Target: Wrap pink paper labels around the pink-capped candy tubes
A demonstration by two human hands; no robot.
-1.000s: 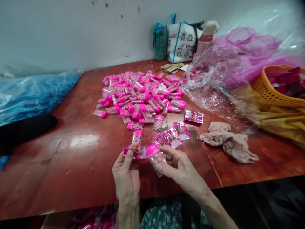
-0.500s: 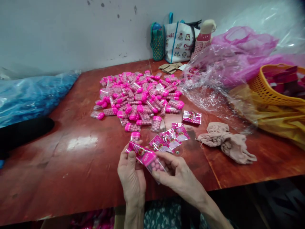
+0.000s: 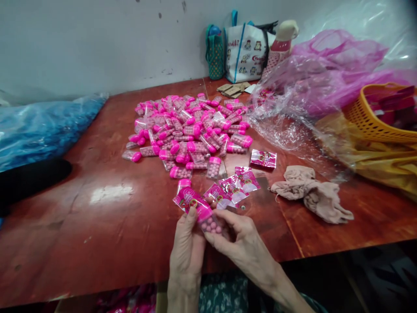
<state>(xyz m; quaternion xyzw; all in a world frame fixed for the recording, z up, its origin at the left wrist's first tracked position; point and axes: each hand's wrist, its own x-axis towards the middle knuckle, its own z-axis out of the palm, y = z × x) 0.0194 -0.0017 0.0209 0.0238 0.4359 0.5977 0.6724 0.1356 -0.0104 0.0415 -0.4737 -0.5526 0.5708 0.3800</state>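
My right hand (image 3: 239, 237) grips the lower end of a clear container of pink balls (image 3: 210, 224) with a pink cap. A shiny pink packet (image 3: 188, 198) lies against the cap end, and the fingers of my left hand (image 3: 189, 241) are closed on it. Just beyond, a capped container (image 3: 184, 185) stands on the table. Several flat pink packets (image 3: 233, 190) overlap to the right of my hands. Farther back lies a large pile of pink-capped containers (image 3: 192, 126).
Right of the pile are a stack of packets (image 3: 263, 159), a crumpled beige cloth (image 3: 312, 191), clear and pink plastic (image 3: 293, 104) and a yellow basket (image 3: 374, 113). A white bag (image 3: 246, 52) stands at the wall. Blue plastic (image 3: 45, 126) and a black object (image 3: 35, 180) lie left.
My left hand has shifted right, nearer my right hand. The packet and the held container sit closer together, with the packet turned flatter. The view has moved slightly.
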